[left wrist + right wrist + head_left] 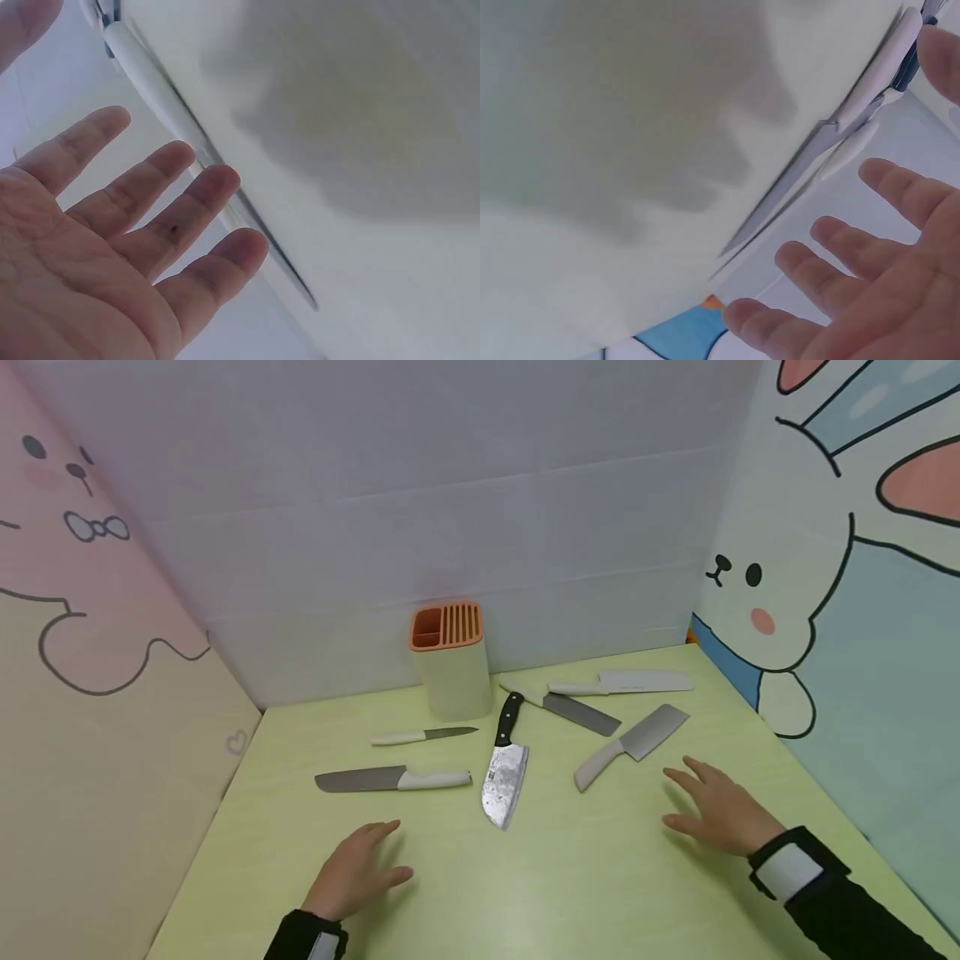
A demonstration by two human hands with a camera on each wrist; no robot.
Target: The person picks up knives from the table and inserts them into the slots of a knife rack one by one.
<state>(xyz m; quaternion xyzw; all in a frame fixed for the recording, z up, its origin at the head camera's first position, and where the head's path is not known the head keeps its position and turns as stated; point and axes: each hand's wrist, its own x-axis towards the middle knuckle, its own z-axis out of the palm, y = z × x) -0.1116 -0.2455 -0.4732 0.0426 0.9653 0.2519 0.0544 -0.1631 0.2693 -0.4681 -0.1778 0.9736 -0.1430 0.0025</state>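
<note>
My left hand [352, 870] hovers over the near left of the table with fingers spread, holding nothing. Just beyond it lies a white-handled knife [393, 779] with a wide grey blade, and past that a small paring knife [423, 736]. My right hand [716, 810], fingers apart, hovers at the right, near a pale-handled cleaver [632, 746]. A black-handled cleaver [506, 768] lies mid-table. Behind are a grey-bladed knife [573, 710] and a light-bladed cleaver [633, 682]. In the left wrist view a white handle [154, 82] passes behind the fingers.
A cream knife block [453, 681] with an orange slotted top stands at the back, against the pale back wall [450, 485]. Cartoon-printed panels flank the pale green table [570, 877] on both sides. The grey-bladed knife's handle lies close to the block's right side.
</note>
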